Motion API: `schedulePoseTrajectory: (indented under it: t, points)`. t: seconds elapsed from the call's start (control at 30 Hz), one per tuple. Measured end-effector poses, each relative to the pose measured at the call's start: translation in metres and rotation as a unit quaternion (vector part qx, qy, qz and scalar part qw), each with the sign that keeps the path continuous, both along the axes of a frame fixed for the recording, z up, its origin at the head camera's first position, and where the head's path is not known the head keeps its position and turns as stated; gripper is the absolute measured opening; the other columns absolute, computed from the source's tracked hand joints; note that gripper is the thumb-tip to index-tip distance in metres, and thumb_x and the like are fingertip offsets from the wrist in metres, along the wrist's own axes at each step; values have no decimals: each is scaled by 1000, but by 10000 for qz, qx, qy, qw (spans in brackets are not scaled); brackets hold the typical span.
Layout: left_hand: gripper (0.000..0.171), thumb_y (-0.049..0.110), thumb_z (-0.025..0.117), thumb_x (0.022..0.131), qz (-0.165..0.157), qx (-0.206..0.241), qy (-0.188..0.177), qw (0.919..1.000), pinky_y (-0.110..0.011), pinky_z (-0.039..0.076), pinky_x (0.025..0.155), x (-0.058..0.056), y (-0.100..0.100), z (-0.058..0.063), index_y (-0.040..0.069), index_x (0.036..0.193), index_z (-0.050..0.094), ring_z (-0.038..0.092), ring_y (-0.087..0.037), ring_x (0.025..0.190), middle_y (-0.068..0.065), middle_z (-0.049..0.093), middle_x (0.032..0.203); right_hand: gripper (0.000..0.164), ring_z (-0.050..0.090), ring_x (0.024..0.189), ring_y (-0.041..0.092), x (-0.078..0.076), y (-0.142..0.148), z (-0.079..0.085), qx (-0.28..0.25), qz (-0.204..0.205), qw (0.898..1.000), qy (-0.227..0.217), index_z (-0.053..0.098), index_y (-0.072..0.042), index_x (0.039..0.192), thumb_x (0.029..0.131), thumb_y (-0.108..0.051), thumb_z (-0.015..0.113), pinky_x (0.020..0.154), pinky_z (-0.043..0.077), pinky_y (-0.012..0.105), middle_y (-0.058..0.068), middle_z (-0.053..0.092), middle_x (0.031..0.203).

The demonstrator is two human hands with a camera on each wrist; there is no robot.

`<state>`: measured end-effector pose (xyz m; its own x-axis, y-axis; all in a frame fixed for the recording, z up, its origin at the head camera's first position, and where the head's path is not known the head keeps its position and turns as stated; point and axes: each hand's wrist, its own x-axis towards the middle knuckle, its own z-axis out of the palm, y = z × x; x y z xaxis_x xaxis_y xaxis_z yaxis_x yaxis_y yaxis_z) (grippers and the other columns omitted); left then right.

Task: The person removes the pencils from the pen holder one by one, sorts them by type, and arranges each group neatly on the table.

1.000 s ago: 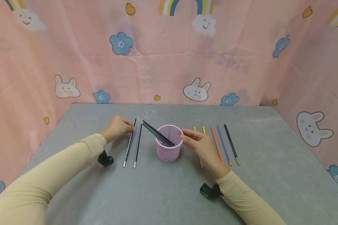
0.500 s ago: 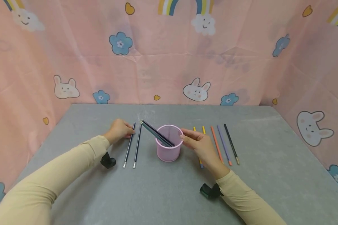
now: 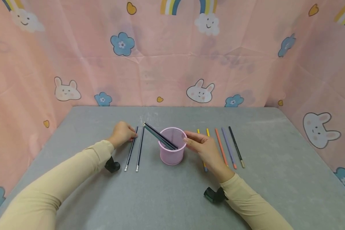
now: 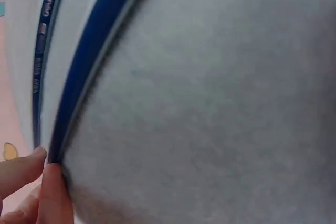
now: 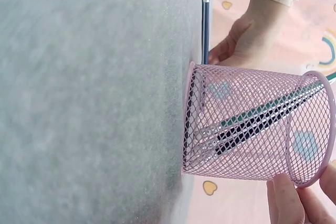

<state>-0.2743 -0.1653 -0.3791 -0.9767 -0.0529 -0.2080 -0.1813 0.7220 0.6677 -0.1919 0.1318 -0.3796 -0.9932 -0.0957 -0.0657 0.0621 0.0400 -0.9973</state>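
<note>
My left hand (image 3: 123,134) pinches a dark blue pencil (image 3: 130,151) near its far end, between thumb and fingers. The pencil's silver eraser end points toward me. Just right of it lies a second dark blue pencil (image 3: 140,149), nearly parallel; lettering shows on this second pencil (image 4: 42,35) in the left wrist view. My right hand (image 3: 206,149) holds the rim of a pink mesh pencil cup (image 3: 171,157), which stands upright on the table. Inside, a green pencil and dark pencils (image 5: 252,127) lean toward the upper left, eraser ends at the bottom.
Right of the cup lie yellow pencils (image 3: 208,132), partly behind my right hand, then an orange pencil (image 3: 220,145), a purple pencil (image 3: 228,147) and a black pencil (image 3: 236,146). A pink patterned cloth (image 3: 161,64) hangs behind the grey table (image 3: 161,198).
My left hand has come slightly toward me and right, and the far end of its pencil has dropped lower in view. My right hand and the cup stay in place.
</note>
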Motion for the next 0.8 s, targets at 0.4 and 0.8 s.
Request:
schedulePoseTrajectory:
  t: [0.4,0.8]
  points:
    - [36,12,67,94,166,1084,242,9937,-37,59,96,20,-2,28,-3,126,64,70,-30,108,-22,67,126,41,68,97,-3,1,1,-1,4,-81,10000,-57,63,-1,131,93,-12,70,88,59,19,14,66,131]
    - [31,20,75,89,46,2070,776,9752,-31,58,93,69,30,37,5,116,72,71,-14,97,-11,74,114,41,68,99,-1,0,0,1,6,-16,10000,-63,62,-2,133,94,-13,69,89,59,21,15,64,134]
